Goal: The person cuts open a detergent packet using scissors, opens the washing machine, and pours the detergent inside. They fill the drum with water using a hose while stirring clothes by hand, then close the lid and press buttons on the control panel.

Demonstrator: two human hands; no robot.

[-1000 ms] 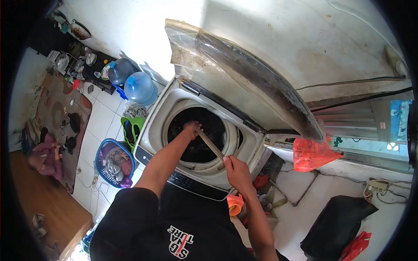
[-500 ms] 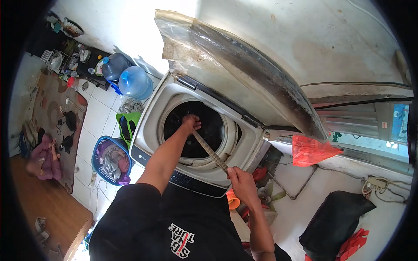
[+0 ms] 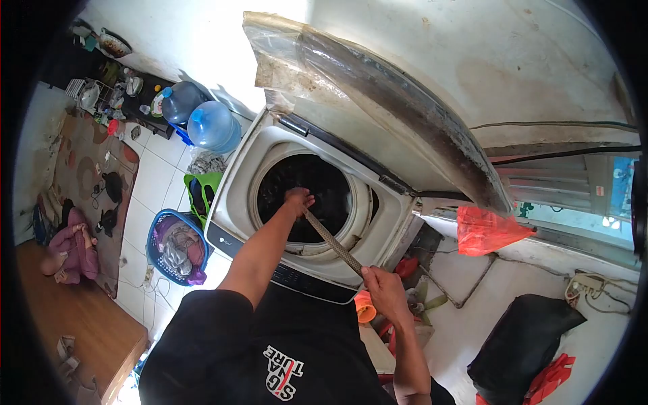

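Observation:
My left hand (image 3: 298, 200) is over the dark drum (image 3: 283, 182) of a top-loading washing machine (image 3: 236, 196), its fingers closed around one end of a patterned, braided-looking hose (image 3: 332, 243). The hose slants across the drum's front rim toward the right. My right hand (image 3: 385, 289) grips its other visible part, just outside the machine's front right corner. The hose's tip in my left hand is hidden by the fingers. The machine's lid (image 3: 391, 101), partly covered in clear plastic, stands raised behind the drum.
Left of the machine are a blue laundry basket (image 3: 159, 251) with clothes, a green bag (image 3: 196, 196) and large water bottles (image 3: 213, 127). A red plastic bag (image 3: 489, 231) hangs at right, above a black covered object (image 3: 523, 337). A person (image 3: 75, 250) sits at far left.
My left hand has shifted slightly down toward the drum's front rim, still holding the hose. My right hand keeps its grip. The whole view has moved a little.

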